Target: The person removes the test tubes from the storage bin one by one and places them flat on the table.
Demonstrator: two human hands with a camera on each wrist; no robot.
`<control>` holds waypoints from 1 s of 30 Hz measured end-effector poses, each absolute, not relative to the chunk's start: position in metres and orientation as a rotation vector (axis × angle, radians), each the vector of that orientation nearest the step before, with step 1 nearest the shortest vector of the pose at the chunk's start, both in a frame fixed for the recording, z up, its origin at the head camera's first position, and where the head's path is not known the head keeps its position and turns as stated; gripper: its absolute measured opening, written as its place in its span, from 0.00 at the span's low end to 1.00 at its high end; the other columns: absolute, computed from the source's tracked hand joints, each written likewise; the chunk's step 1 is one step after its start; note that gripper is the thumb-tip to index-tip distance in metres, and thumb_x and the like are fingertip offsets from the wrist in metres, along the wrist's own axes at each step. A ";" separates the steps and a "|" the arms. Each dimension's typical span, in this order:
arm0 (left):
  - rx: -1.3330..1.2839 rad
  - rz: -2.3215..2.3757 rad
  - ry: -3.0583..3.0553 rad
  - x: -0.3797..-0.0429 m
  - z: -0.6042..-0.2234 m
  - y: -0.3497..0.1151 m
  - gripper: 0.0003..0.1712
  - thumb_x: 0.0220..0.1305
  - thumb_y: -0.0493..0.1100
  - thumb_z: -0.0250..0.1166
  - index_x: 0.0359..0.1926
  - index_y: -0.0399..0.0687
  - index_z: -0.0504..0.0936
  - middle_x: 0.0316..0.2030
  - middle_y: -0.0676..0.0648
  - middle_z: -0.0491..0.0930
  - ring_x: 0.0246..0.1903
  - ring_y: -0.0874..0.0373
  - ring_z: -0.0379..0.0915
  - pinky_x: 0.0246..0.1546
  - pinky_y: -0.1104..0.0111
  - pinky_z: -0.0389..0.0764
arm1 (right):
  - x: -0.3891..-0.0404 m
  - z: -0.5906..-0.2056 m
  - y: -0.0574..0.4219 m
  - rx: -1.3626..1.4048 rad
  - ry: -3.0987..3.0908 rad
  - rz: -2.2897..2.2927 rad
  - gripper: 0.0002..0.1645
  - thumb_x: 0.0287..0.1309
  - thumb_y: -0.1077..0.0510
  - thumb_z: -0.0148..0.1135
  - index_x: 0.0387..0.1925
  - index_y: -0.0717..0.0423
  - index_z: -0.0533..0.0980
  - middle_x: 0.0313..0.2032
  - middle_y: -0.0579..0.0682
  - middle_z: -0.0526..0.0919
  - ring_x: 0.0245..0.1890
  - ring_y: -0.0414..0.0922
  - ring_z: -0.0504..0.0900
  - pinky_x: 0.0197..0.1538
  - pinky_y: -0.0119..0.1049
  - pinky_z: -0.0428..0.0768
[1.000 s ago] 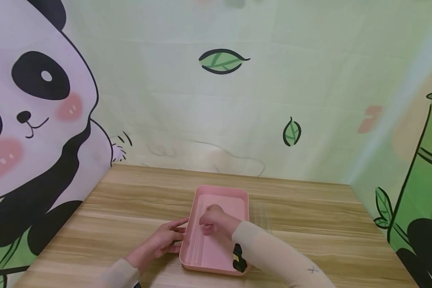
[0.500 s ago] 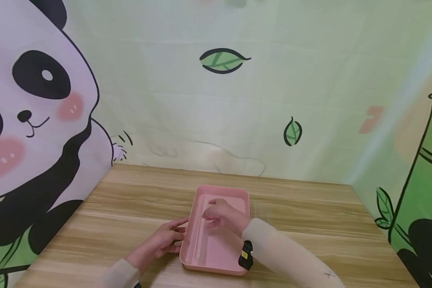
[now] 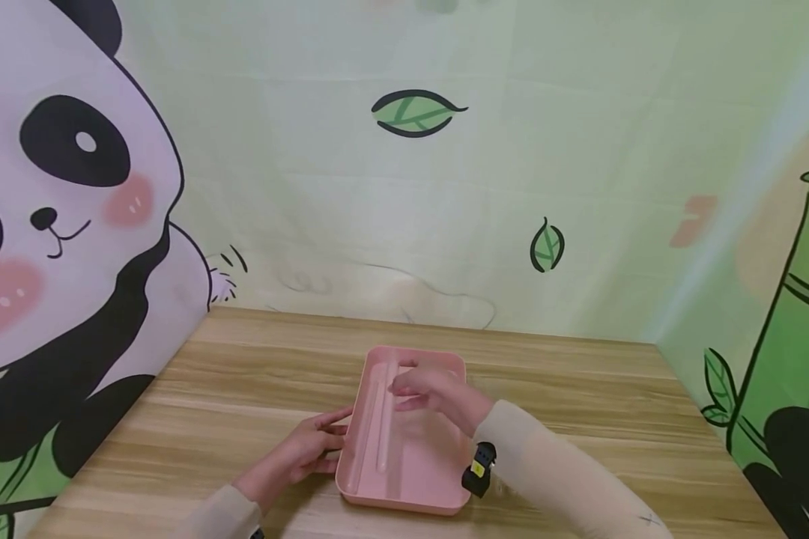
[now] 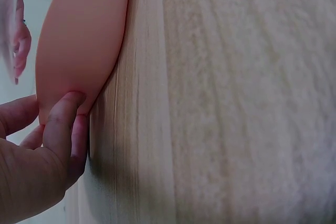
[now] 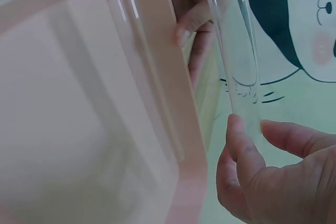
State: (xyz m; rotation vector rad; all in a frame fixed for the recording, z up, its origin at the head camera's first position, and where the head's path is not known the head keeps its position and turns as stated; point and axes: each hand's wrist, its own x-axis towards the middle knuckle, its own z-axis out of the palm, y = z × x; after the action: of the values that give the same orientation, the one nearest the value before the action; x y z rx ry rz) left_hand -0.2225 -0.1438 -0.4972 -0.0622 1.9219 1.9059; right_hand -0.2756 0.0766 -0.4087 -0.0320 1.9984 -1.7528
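A pink rectangular tray (image 3: 404, 504) lies on the table, its long side running away from me. My left hand (image 3: 303, 449) rests against the tray's left outer wall, and its fingertips touch that wall in the left wrist view. My right hand (image 3: 431, 389) is over the tray and pinches a clear tube (image 5: 244, 56) near one end, between thumb and fingers. In the head view the tube spans the tray lengthwise, tilted slightly. Along the tray's left inner wall lies another long clear tube shape (image 5: 149, 72), mostly visible by its highlights.
The wooden table (image 3: 566, 419) extends around the tray on all sides. Behind it hangs a pale green cloth (image 3: 310, 187) printed with leaves and a panda. A black wrist device (image 3: 479, 470) overlaps the tray's right front corner.
My right hand has moved to the right and a little farther away, bringing the clear tube away from the tray's left side. My left hand and the tray have stayed in place.
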 end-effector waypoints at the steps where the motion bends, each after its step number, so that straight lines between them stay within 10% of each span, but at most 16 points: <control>1: -0.062 1.905 1.922 -0.223 -0.497 -0.144 0.39 0.67 0.28 0.58 0.77 0.38 0.58 0.68 0.24 0.68 0.44 0.58 0.81 0.45 0.58 0.88 | -0.276 -0.406 0.076 -0.011 2.001 -1.750 0.33 0.58 0.70 0.59 0.67 0.69 0.68 0.39 0.52 0.79 0.39 0.44 0.80 0.49 0.45 0.90; 13: -0.078 1.897 1.925 -0.221 -0.499 -0.145 0.39 0.68 0.28 0.58 0.78 0.39 0.57 0.70 0.25 0.67 0.46 0.57 0.82 0.46 0.58 0.88 | -0.272 -0.384 0.085 0.079 2.019 -1.739 0.37 0.65 0.70 0.58 0.74 0.67 0.61 0.40 0.52 0.78 0.41 0.44 0.80 0.50 0.45 0.89; 23: -0.066 1.903 1.927 -0.222 -0.496 -0.145 0.39 0.67 0.28 0.57 0.78 0.38 0.57 0.69 0.24 0.67 0.46 0.58 0.81 0.46 0.57 0.88 | -0.268 -0.369 0.121 -0.013 1.999 -1.715 0.37 0.72 0.67 0.53 0.77 0.66 0.54 0.72 0.70 0.66 0.57 0.49 0.79 0.51 0.41 0.89; 30: -0.064 1.902 1.920 -0.222 -0.495 -0.145 0.39 0.68 0.28 0.58 0.78 0.38 0.57 0.69 0.24 0.67 0.45 0.58 0.81 0.46 0.58 0.88 | -0.264 -0.364 0.153 -0.039 1.994 -1.701 0.39 0.71 0.69 0.53 0.79 0.66 0.51 0.76 0.70 0.60 0.59 0.49 0.79 0.48 0.35 0.89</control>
State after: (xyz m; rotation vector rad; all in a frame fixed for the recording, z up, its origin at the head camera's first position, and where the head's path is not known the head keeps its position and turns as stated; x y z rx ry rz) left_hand -0.2217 -0.1445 -0.4955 -0.0640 1.9205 1.9019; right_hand -0.2640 0.1527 -0.3635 -0.0388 1.9936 -1.7012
